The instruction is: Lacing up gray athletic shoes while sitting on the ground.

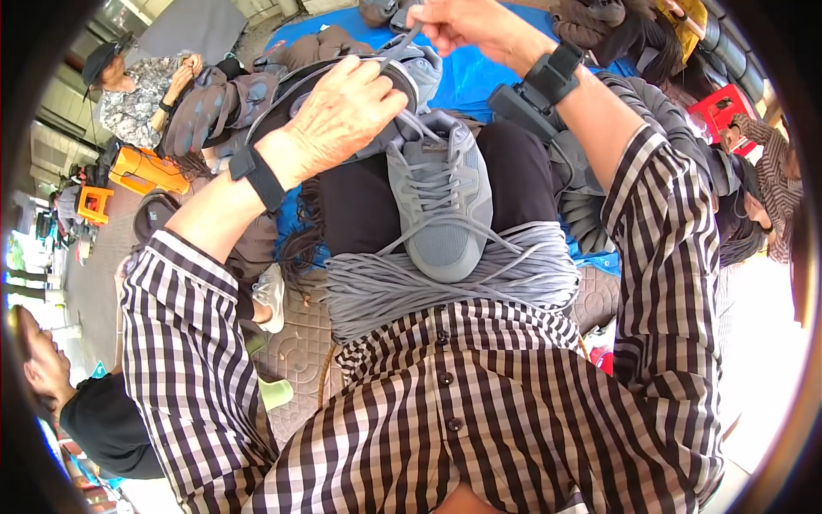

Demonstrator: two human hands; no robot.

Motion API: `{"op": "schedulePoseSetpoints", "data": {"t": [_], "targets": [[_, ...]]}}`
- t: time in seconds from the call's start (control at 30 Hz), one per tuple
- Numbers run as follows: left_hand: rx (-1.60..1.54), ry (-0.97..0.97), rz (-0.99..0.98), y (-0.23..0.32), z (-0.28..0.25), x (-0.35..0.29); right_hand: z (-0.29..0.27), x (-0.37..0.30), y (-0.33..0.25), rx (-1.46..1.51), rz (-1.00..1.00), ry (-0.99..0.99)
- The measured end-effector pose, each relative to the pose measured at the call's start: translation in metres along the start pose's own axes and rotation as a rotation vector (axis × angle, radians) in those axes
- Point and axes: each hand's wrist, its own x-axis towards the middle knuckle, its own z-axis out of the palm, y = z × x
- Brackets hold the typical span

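Note:
A grey sneaker (441,201) with crisscrossed grey laces lies across my lap, its toe pointing toward me. Under its toe spreads a thick bundle of loose grey shoelaces (360,287). Beyond it, my left hand (347,116) has its fingers curled on a second grey sneaker (419,73), whose shape is largely covered by the hand. Farther up, my right hand (479,30) pinches a grey shoelace (409,41) that stretches down to that second shoe. Exactly what the left fingertips press on is hidden.
Blue sheeting (475,77) with piled grey shoes (599,180) lies ahead and to the right. Co-workers sit at the far left, left and right. Orange plastic stools (145,171) and a red crate (719,111) stand farther off.

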Motion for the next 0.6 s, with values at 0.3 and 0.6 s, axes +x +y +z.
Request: {"op": "schedulePoseSetpoints", "data": {"t": [0.3, 0.6], "targets": [[-0.091, -0.098, 0.017, -0.009, -0.002, -0.016, 0.03, -0.049, 0.073, -0.229, -0.099, -0.147], [-0.442, -0.088, -0.147, 0.048, 0.02, 0.016, 0.04, -0.06, 0.115, -0.091, -0.209, -0.103]]}}
